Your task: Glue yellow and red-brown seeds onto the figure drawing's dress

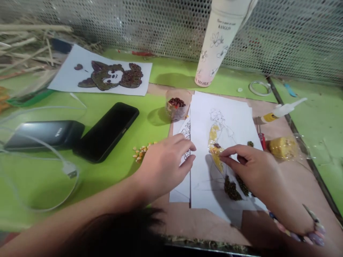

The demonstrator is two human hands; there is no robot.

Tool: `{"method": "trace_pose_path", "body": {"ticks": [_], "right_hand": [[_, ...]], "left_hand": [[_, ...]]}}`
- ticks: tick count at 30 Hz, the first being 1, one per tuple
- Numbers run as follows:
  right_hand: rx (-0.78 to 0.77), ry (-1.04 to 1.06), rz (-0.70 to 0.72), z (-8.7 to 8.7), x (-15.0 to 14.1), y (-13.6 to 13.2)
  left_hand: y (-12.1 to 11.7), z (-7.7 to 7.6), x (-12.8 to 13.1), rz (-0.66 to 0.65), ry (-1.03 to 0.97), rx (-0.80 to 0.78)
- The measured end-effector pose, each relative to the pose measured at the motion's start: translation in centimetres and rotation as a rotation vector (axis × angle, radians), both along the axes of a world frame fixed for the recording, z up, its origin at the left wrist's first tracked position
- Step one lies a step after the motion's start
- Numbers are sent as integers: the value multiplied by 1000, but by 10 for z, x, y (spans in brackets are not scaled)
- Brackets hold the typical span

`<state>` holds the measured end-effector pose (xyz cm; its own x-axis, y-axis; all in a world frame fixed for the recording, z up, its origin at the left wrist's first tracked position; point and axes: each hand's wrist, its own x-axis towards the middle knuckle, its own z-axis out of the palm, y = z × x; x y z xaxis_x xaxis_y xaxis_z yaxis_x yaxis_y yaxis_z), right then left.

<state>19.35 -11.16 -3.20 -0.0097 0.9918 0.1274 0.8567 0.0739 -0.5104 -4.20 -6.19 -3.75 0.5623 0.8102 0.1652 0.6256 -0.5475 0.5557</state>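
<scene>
Right hand: on my feed the right hand [252,167] sits over the drawing, its fingertips [223,151] pinched together at the yellow patch. I can't tell whether anything is held between them.

Left hand: the left hand [163,167] is open, fingers loosely spread, with the fingertips at the left edge of the paper sheet [227,107].

Sheet: it lies on a pinkish-brown board [187,226], over a second sheet with a black line pattern [179,191]. It shows a pencil figure in a long gown [217,119].

On the gown: yellow grains [215,164] cover the bodice area, with a shiny clear film at the fingertips. Dark seeds [232,189] sit lower on the skirt.

Near the hands: loose corn kernels [140,151] lie just left of the left hand. A plastic cup of red-brown beans [177,105] stands above the sheet. To the right are a bag of yellow kernels [282,148] and a glue bottle [284,112].

Rest: a finished seed picture of a cartoon animal [109,76], a phone [105,132], a power bank [44,135], a floral pink tube [217,43], all on a green worktop [120,185].
</scene>
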Motion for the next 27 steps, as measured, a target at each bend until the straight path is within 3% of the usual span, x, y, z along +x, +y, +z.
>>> {"method": "trace_pose_path", "body": {"ticks": [16,19,22,27], "right_hand": [[18,-70,61,-6,-10,2],[-10,-6,3,-1,-13,2],[-135,179,-126,5,-17,2],[-213,413,-299,13,-23,0]], "left_hand": [[6,-8,-2,-17,-14,27],[6,-10,-3,-27,-29,36],[6,-10,-2,-26,-41,17],[6,-1,9,-31,-121,-230]]}}
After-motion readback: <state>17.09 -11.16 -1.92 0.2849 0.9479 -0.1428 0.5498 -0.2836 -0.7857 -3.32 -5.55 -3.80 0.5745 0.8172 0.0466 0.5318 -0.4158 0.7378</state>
